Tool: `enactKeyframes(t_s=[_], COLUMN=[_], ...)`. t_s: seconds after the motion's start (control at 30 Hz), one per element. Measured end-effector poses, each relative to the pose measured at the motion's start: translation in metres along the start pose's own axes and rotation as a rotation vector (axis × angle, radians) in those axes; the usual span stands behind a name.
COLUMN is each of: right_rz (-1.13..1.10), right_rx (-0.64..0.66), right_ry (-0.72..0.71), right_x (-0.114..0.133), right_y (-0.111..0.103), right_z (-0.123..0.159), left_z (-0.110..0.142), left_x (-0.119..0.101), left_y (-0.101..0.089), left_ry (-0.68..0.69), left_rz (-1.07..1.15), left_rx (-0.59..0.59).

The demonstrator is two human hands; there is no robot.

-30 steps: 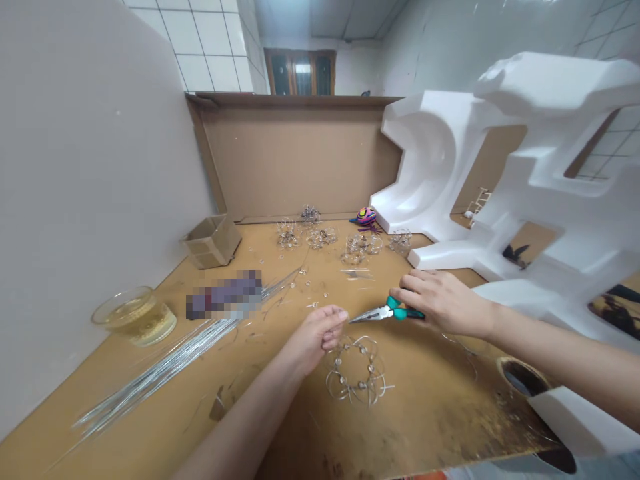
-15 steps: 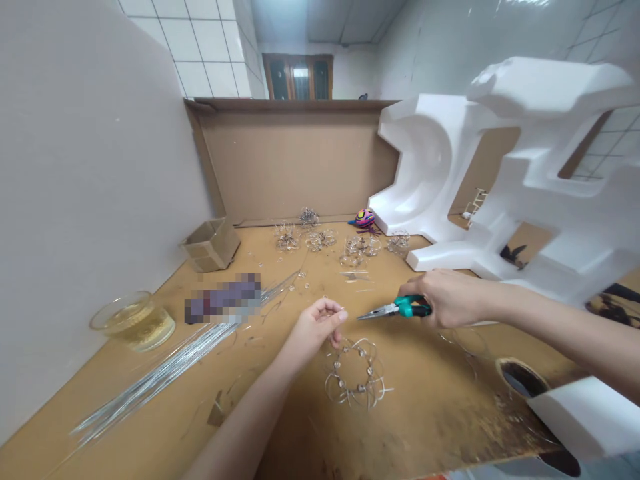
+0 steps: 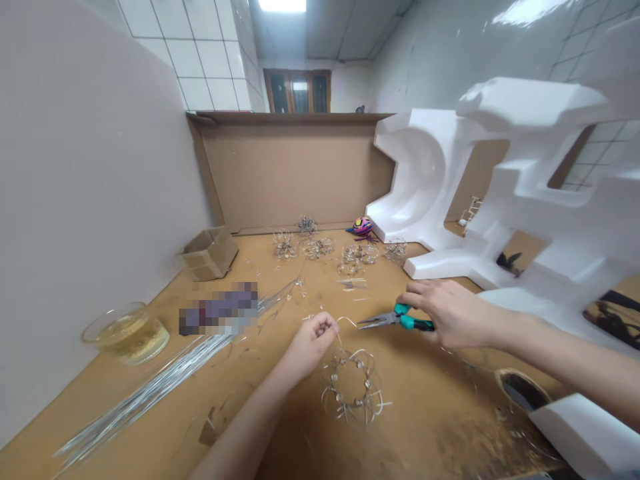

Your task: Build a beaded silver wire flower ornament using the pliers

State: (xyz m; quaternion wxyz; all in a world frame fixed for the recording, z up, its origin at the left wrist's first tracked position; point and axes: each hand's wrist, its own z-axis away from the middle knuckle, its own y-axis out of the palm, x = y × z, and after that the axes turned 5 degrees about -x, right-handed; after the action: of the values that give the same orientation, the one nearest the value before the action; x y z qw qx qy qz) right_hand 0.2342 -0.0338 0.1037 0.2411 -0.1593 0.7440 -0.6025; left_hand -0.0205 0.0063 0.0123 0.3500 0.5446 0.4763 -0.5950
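Note:
My left hand (image 3: 314,339) is closed in a pinch on a short bent wire (image 3: 349,319), which arches out to the right of the fingertips. My right hand (image 3: 440,310) grips needle-nose pliers (image 3: 387,321) with teal and black handles. The plier tips point left and sit at or very near the wire's right end; whether they clamp it I cannot tell. Just below both hands, a ring of looped wire with small clear beads (image 3: 367,384) lies on the brown work surface (image 3: 425,393).
A bundle of straight wires (image 3: 150,387) lies at left, beside a glass bowl of yellowish liquid (image 3: 127,337) and a small cardboard box (image 3: 210,257). Several wire pieces (image 3: 320,248) stand at the back. White foam packing (image 3: 415,173) rises at right, near a cardboard tube (image 3: 523,387).
My left hand has shifted slightly left, and the bent wire now shows between it and the pliers. The plier handles are spread wider. The camera view has tilted up a little.

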Motion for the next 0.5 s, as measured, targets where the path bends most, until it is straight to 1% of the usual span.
enactKeyframes(t_s=[0.07, 0.17, 0.3, 0.5], right_rz=[0.071, 0.151, 0.236, 0.332], right_rx=[-0.088, -0.166, -0.226, -0.28], right_ry=[-0.023, -0.104, -0.237, -0.304], right_x=[-0.001, 0.001, 0.009, 0.015], right_y=[0.003, 0.007, 0.013, 0.019], right_z=[0.002, 0.004, 0.003, -0.004], left_z=[-0.003, -0.005, -0.003, -0.002], left_x=[0.006, 0.012, 0.011, 0.011], left_y=[0.001, 0.002, 0.004, 0.004], left_ry=[-0.052, -0.112, -0.16, -0.203], left_rz=[0.049, 0.129, 0.22, 0.319], left_rx=[-0.001, 0.008, 0.053, 0.107])
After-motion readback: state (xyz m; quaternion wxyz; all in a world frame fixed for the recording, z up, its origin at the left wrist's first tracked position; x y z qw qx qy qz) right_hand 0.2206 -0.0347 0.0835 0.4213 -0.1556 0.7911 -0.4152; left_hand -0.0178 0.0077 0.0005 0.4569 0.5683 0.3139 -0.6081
